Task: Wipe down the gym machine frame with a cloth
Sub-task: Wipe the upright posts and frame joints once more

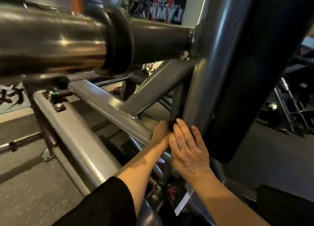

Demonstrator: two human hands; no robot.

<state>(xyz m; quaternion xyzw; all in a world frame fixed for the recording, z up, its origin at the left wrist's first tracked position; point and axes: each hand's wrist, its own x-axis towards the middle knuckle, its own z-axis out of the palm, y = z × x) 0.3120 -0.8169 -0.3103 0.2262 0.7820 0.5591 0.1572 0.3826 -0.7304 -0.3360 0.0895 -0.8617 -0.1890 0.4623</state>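
Two hands meet at lower centre of frame, on the grey upright tube (195, 96) of the machine frame. Left hand (161, 130) seems to pinch a dark wad, probably the cloth (171, 124): soft, light, best bunched in the fingers. Right hand (188, 151) lies flat on the tube, fingers straight. Steel is rigid, glossy, likely slick. Cloth mostly hidden between hands; left fingers unreadable.
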